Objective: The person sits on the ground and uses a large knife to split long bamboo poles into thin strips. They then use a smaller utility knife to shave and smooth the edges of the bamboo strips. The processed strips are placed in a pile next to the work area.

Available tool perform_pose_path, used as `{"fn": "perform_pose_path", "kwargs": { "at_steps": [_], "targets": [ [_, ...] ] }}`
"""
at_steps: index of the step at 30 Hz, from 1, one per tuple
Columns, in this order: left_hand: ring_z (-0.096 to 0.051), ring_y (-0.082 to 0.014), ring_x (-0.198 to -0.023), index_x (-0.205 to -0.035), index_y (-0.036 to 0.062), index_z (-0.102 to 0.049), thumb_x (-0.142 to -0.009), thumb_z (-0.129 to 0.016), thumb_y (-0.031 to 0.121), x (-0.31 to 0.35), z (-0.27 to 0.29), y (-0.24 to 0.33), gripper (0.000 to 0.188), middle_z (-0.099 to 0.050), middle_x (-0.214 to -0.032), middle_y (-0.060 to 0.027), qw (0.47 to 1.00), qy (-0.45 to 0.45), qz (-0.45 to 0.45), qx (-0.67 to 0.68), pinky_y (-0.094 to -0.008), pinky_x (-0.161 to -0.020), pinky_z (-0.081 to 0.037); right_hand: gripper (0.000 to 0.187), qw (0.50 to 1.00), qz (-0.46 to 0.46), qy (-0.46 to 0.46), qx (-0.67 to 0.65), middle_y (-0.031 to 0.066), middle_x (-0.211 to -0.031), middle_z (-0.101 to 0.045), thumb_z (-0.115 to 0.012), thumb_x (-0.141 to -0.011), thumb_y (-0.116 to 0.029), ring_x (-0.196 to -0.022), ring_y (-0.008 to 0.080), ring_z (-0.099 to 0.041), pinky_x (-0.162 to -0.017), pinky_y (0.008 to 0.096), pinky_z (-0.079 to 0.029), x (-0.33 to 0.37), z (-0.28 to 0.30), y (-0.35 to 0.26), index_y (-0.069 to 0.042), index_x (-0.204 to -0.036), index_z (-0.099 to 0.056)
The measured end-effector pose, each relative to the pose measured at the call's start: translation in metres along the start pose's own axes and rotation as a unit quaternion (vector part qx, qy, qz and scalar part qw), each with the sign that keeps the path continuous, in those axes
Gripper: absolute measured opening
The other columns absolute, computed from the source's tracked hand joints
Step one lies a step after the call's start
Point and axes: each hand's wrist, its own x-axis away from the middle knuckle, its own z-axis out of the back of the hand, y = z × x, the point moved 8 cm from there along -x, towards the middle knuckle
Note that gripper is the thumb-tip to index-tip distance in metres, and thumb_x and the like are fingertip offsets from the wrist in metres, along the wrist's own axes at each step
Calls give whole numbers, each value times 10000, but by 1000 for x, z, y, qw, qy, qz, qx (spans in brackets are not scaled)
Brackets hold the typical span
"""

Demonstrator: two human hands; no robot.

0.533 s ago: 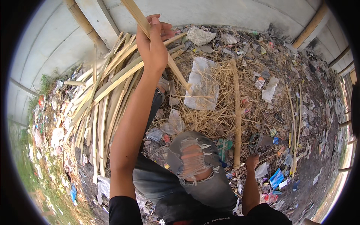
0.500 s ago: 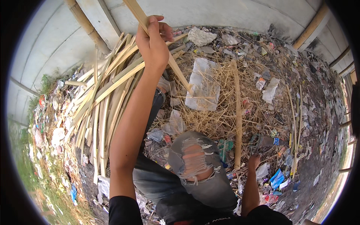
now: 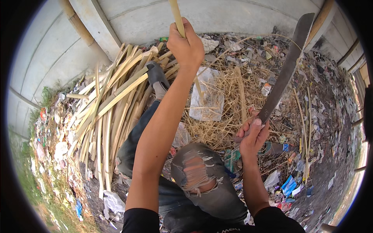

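Note:
Closed around a pale bamboo strip (image 3: pixel 176 15), my left hand (image 3: pixel 189 48) is raised ahead of me. The strip's lower end slants down toward a whitish plastic sheet (image 3: pixel 208 93) on the ground. My right hand (image 3: pixel 253 134) grips the handle of a machete (image 3: pixel 285 73), its long dark blade pointing up and to the right. A thin curved sliver reaches across to the blade near its tip; whether it touches cannot be told. Behind the machete hand, a round bamboo pole (image 3: pixel 241 91) lies over dry shavings (image 3: pixel 227 130).
A heap of split bamboo strips (image 3: pixel 112 101) lies at the left, with my shoe (image 3: pixel 157 73) against it. Litter, including a blue wrapper (image 3: pixel 288 185), covers the ground around. A pale panel wall (image 3: pixel 233 19) runs along the far side.
My right hand has come up from the ground at the lower right, now with the machete in it. My left hand has moved right with the bamboo strip, which stands more upright.

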Motion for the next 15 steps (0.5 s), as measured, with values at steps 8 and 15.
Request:
{"fn": "perform_pose_path", "kwargs": {
  "at_steps": [8,15],
  "targets": [
    [-494,-169,-544,-885,2,-584,-1087,-490,286,-6,11,-9,360,-524,-602,-60,999,26,-10,-41,-363,-554,-409,289,868,-40,-278,410,16,-654,-511,-539,-1059,-251,-534,105,-544,-478,306,-448,46,1,149,11,-1180,-531],
    [-424,-110,-556,-795,27,-474,-1106,-448,376,-8,16,-16,468,-445,-609,-12,999,41,5,-30,-328,-532,-372,268,971,-187,-148,22,12,-692,-511,-503,-1077,-278,-501,84,-481,-446,283,-430,-10,-46,15,-15,-1127,-524]
  ]
}}
